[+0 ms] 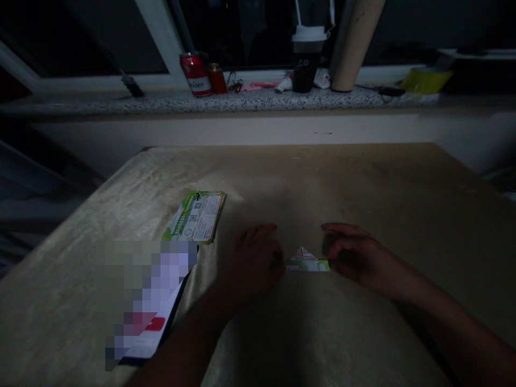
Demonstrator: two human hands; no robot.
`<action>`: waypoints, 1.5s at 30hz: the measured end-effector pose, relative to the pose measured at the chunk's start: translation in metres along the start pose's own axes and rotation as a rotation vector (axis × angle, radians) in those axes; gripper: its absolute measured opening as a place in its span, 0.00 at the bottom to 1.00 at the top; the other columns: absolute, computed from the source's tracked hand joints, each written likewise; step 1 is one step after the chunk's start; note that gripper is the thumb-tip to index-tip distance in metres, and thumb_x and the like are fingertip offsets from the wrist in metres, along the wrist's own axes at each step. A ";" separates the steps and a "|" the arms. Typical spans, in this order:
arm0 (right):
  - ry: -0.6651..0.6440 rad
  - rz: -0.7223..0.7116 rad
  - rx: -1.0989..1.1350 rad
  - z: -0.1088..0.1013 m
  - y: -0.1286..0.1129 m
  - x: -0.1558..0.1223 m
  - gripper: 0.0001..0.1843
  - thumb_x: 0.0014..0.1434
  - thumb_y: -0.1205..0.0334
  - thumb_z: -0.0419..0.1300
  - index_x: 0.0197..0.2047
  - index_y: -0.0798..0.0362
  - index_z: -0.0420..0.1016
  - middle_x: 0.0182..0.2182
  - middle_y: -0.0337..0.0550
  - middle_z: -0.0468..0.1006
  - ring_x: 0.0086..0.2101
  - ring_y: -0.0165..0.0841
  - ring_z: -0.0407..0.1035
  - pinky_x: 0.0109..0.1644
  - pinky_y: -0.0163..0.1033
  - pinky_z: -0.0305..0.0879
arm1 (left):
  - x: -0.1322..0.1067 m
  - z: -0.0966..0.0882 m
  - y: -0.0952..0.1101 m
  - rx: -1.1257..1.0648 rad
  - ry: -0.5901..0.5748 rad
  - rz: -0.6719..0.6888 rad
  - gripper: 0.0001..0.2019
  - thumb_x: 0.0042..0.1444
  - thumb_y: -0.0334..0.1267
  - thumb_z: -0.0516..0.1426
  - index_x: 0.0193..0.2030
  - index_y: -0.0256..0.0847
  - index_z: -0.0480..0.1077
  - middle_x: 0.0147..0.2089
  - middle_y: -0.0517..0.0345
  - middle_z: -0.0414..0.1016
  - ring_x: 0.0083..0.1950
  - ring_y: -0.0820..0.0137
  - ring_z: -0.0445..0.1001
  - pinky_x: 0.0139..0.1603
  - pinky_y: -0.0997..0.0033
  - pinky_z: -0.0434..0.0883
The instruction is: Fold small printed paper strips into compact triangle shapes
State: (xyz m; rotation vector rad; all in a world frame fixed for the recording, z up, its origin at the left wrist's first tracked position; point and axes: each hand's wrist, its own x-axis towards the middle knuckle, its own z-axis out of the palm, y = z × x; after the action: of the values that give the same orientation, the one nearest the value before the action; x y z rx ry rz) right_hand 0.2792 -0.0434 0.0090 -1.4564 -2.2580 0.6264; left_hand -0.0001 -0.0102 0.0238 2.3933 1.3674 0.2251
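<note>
A small folded piece of printed paper (307,262), green and white with a peaked top, lies on the tan table (363,183) between my two hands. My left hand (256,263) pinches its left end, fingers curled together. My right hand (352,252) grips its right end, with the index finger stretched out above it. Both forearms reach in from the bottom edge of the view.
A green printed leaflet (196,216) lies flat to the left of my hands, and a white booklet (151,322) sits nearer the front left. On the stone sill behind stand a red can (196,73), a dark lidded cup (305,59) and a cardboard tube (355,43).
</note>
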 end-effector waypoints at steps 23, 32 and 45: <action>0.086 -0.098 -0.048 0.028 -0.021 0.012 0.23 0.58 0.62 0.67 0.57 0.48 0.76 0.65 0.53 0.69 0.66 0.52 0.59 0.68 0.62 0.55 | 0.000 0.007 0.006 -0.100 0.020 0.099 0.01 0.55 0.33 0.63 0.34 0.43 0.78 0.66 0.49 0.70 0.68 0.55 0.65 0.70 0.47 0.57; 0.163 -0.177 0.143 0.025 -0.019 0.017 0.16 0.58 0.67 0.67 0.49 0.47 0.75 0.53 0.48 0.78 0.56 0.44 0.71 0.60 0.54 0.66 | 0.000 0.008 0.003 -0.104 0.009 0.109 0.06 0.52 0.36 0.67 0.38 0.43 0.78 0.66 0.49 0.70 0.68 0.53 0.65 0.69 0.47 0.57; 0.218 -0.350 0.231 0.015 -0.026 0.015 0.06 0.62 0.70 0.65 0.36 0.50 0.74 0.41 0.44 0.79 0.45 0.38 0.73 0.52 0.49 0.67 | 0.001 0.001 0.006 -0.173 -0.009 0.188 0.08 0.51 0.32 0.66 0.39 0.43 0.75 0.49 0.56 0.79 0.55 0.60 0.73 0.61 0.54 0.61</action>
State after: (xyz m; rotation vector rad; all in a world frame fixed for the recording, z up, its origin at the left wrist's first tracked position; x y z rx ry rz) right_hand 0.2462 -0.0411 0.0122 -0.9409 -2.1167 0.5637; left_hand 0.0056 -0.0122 0.0252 2.3731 1.0714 0.3672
